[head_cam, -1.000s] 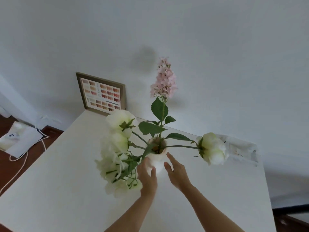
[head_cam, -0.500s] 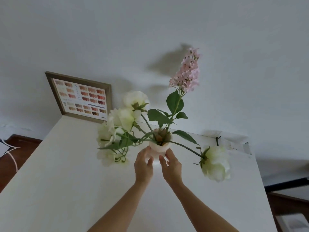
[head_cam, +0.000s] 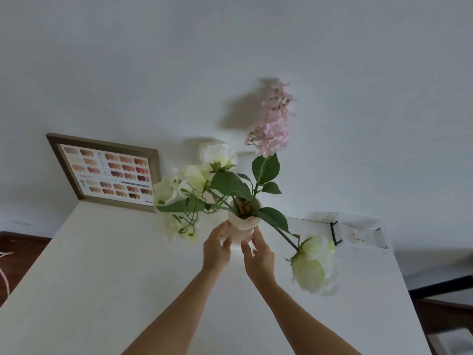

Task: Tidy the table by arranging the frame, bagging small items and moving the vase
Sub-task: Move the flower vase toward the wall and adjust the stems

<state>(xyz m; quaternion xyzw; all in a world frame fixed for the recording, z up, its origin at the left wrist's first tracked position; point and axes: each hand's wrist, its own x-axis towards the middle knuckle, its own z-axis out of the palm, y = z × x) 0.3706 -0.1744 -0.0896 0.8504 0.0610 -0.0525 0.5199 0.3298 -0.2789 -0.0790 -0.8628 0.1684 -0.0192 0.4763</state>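
Note:
A small white vase [head_cam: 242, 225] with white roses and a tall pink flower spike stands near the far middle of the white table [head_cam: 107, 278]. My left hand [head_cam: 217, 248] grips its left side and my right hand [head_cam: 258, 254] its right side. A wooden picture frame [head_cam: 107, 170] with colour swatches leans upright against the wall at the table's far left corner. A clear bag [head_cam: 361, 233] with small items lies at the far right by the wall. Whether the vase base touches the table is hidden by my fingers.
The wall runs close behind the table's far edge. One white rose [head_cam: 313, 267] droops low to the right over the tabletop. Dark wooden floor [head_cam: 18, 252] shows past the left edge, and dark furniture [head_cam: 445, 290] stands past the right edge.
The vase in both hands has moved away from me toward the far wall, and the flowers have swung round. My view has shifted right, dropping the paper on the floor from sight.

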